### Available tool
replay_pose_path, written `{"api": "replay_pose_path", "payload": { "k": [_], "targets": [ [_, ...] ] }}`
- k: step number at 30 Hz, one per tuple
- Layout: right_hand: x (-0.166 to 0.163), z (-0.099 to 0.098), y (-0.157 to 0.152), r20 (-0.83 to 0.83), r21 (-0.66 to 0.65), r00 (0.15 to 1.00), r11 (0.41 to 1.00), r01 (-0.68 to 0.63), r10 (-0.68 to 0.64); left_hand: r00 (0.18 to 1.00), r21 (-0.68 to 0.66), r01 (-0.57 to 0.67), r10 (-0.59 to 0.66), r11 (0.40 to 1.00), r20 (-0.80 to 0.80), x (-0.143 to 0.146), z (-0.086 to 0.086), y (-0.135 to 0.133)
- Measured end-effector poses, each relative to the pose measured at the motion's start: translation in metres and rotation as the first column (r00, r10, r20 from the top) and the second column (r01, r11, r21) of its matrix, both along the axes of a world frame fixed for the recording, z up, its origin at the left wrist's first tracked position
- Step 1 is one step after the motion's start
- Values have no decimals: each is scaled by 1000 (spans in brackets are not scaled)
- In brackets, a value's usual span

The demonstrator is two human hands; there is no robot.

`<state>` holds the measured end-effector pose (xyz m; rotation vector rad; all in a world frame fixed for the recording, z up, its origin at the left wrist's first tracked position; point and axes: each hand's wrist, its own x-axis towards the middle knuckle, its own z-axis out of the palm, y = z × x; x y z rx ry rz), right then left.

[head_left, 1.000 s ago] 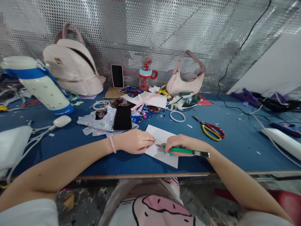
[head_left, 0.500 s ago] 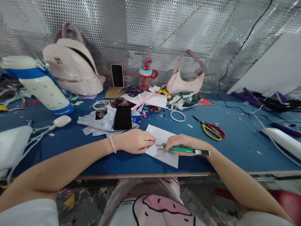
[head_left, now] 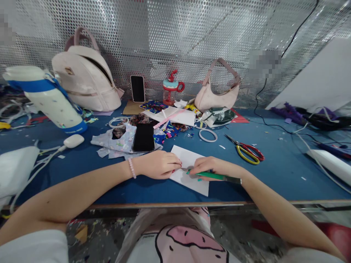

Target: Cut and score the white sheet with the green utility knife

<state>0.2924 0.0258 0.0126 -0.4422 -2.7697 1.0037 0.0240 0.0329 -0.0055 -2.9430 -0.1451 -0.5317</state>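
Observation:
My right hand (head_left: 212, 167) is closed around a green utility knife (head_left: 211, 175), its thin metal blade pointing left. The blade tip reaches my left fingertips. A white sheet of card or paper (head_left: 186, 155) lies at a slant on the table under both hands. My left hand (head_left: 160, 164), a pink bead bracelet at its wrist, rests on the sheet's left edge with fingers drawn together in a pinch. Whatever small thing they may hold by the blade tip is hidden.
A black phone (head_left: 143, 137) lies on fabric scraps (head_left: 109, 140) beyond my left hand. Red-and-yellow-handled pliers or snips (head_left: 248, 151) and a white ring (head_left: 208, 135) lie to the right. A large bottle (head_left: 52, 100), bags (head_left: 85, 80) and a red-handled cup (head_left: 170, 91) stand behind.
The knife has turned slightly in my right hand, its rear end shifting a little left and down. My left hand stays in place on the sheet.

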Motion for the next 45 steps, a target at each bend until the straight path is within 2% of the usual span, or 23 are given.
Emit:
{"api": "replay_pose_path", "payload": {
  "k": [4, 9, 12, 14, 16, 17, 19, 22, 25, 27, 29, 31, 35, 39, 45],
  "targets": [
    [2, 4, 5, 72, -61, 997, 998, 22, -17, 1000, 9, 18, -18, 1000, 15, 0, 0, 0],
    [17, 13, 9, 55, -184, 998, 982, 33, -23, 999, 2, 18, -18, 1000, 34, -1, 1, -1],
    [28, 15, 6, -54, -317, 980, 934, 164, -191, 1000, -9, 5, -5, 1000, 10, -2, 0, 0],
    [31, 14, 4, -138, -461, 922, 848, 263, -361, 1000, -17, -4, 4, 1000, -3, -2, -1, 0],
    [31, 12, 4, -195, -514, 837, 780, 356, -511, 1000, -21, -8, 8, 1000, -7, -2, -1, 0],
    [30, 11, 5, -220, -496, 797, 768, 405, -563, 1000, -21, -10, 9, 1000, -8, -1, -1, 0],
    [26, 8, 6, -262, -378, 740, 772, 511, -619, 1000, -15, -12, 12, 1000, -12, -1, -2, 0],
    [21, 3, 5, -241, -98, 764, 798, 594, -598, 998, 8, -67, 67, 998, 7, -1, -2, 0],
    [18, 2, 1, -130, 114, 862, 856, 505, -491, 988, 36, -144, 142, 989, 54, -1, -3, 1],
    [16, 4, -1, -34, 192, 922, 902, 386, -387, 983, 45, -170, 167, 984, 75, -1, -3, 1],
    [13, 7, -2, 56, 260, 949, 922, 286, -310, 980, 48, -187, 183, 981, 81, 0, -4, 2],
    [11, 9, -3, 134, 362, 947, 904, 229, -293, 979, 47, -193, 189, 980, 74, 0, -4, 2],
    [4, 5, -5, 247, 568, 917, 814, 124, -312, 980, 32, -192, 190, 981, 58, 0, -4, 2],
    [-3, 2, -9, 298, 639, 896, 766, 68, -328, 985, 47, -164, 161, 985, 70, 0, -6, 2],
    [-5, 3, -10, 248, 602, 914, 790, 115, -322, 996, 36, -87, 86, 996, 31, 0, -6, 4]
  ]
}}
